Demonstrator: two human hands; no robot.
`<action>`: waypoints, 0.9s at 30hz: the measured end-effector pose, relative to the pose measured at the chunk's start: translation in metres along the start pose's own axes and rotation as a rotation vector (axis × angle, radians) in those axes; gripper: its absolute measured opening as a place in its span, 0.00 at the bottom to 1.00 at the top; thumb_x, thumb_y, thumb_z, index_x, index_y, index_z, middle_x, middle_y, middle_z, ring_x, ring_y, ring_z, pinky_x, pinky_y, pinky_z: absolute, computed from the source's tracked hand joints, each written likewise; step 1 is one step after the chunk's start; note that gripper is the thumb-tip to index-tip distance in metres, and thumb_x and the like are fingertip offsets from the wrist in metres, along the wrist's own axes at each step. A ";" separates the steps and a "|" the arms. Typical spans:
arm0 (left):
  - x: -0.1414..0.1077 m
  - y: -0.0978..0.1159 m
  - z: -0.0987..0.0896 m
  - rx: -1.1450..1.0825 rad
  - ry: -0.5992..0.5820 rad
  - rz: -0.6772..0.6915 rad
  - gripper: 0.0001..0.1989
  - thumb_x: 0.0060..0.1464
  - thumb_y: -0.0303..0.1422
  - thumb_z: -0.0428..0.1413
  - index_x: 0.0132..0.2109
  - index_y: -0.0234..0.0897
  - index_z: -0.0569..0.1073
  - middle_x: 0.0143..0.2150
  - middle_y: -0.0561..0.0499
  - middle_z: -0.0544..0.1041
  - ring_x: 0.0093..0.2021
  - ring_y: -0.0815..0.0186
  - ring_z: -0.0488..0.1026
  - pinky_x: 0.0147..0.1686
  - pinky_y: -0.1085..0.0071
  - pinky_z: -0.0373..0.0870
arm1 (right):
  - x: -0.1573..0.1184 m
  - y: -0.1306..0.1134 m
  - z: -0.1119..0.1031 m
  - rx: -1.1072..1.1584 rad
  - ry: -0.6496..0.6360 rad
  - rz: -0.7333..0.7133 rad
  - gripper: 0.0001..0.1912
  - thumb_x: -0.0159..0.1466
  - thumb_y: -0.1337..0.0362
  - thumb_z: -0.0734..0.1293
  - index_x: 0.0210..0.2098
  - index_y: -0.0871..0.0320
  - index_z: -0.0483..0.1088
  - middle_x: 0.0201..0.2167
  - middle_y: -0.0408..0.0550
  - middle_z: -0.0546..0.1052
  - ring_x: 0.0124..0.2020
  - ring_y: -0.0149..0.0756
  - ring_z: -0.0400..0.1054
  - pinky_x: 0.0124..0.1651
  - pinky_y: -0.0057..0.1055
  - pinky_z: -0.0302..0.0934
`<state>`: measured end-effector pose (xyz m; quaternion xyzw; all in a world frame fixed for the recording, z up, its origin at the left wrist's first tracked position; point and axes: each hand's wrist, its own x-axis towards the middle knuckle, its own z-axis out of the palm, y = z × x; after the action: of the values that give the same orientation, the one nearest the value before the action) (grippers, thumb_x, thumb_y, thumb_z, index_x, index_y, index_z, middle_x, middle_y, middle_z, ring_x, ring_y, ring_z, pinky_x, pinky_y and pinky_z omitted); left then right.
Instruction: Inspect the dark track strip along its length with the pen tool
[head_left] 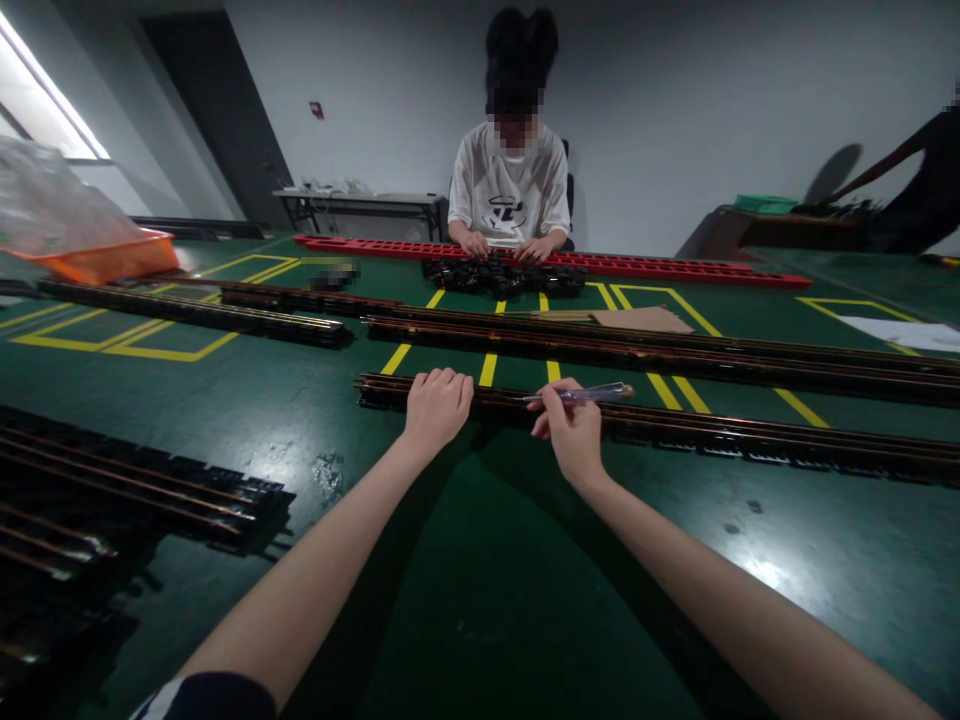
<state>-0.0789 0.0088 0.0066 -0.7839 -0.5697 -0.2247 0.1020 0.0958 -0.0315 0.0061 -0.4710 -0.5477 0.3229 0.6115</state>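
Observation:
A long black rail with copper-coloured strips (pixel 720 437) lies across the green table in front of me. My left hand (pixel 437 408) is closed over it near its left end, knuckles up, the fingertips hidden behind the rail. Between the thumb and fingers of my right hand (pixel 574 436) is a screwdriver (pixel 604 394) with a clear handle. Its shaft points left, close above the rail; whether the tip touches anything cannot be made out.
Longer black rails (pixel 675 355) run behind, with cardboard (pixel 643 319) on the table (pixel 465 600). More rails (pixel 142 480) lie at left, near an orange tray (pixel 112 262) with plastic bags. Opposite, a person (pixel 510 190) handles small black parts (pixel 502 275) by a red rail (pixel 660 266).

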 end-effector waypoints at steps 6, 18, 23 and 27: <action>0.001 -0.003 -0.002 -0.008 0.000 -0.080 0.25 0.64 0.35 0.35 0.34 0.33 0.75 0.37 0.42 0.78 0.38 0.58 0.72 0.42 0.60 0.62 | 0.000 -0.001 0.001 -0.001 -0.030 0.000 0.12 0.61 0.55 0.64 0.30 0.57 0.66 0.25 0.44 0.76 0.16 0.26 0.66 0.18 0.23 0.59; 0.001 -0.009 -0.002 0.033 0.035 -0.136 0.22 0.62 0.32 0.37 0.31 0.33 0.73 0.36 0.42 0.78 0.38 0.58 0.72 0.42 0.61 0.61 | -0.001 -0.002 0.001 0.028 -0.011 0.034 0.12 0.61 0.55 0.64 0.30 0.58 0.66 0.26 0.45 0.77 0.16 0.26 0.66 0.18 0.23 0.59; 0.001 -0.009 -0.001 0.073 0.047 -0.145 0.21 0.62 0.32 0.37 0.31 0.33 0.74 0.36 0.42 0.78 0.39 0.57 0.72 0.42 0.60 0.60 | 0.000 -0.001 0.001 0.002 -0.056 0.028 0.14 0.60 0.53 0.64 0.31 0.58 0.67 0.27 0.46 0.78 0.16 0.27 0.67 0.17 0.23 0.60; 0.001 -0.010 0.001 0.072 0.062 -0.162 0.21 0.61 0.31 0.38 0.30 0.33 0.73 0.35 0.43 0.78 0.38 0.58 0.72 0.42 0.60 0.59 | 0.001 0.000 0.001 -0.010 -0.077 0.030 0.13 0.61 0.53 0.64 0.32 0.58 0.67 0.28 0.47 0.78 0.16 0.27 0.67 0.17 0.23 0.60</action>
<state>-0.0882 0.0134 0.0053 -0.7238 -0.6355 -0.2359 0.1291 0.0955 -0.0306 0.0060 -0.4693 -0.5654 0.3469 0.5829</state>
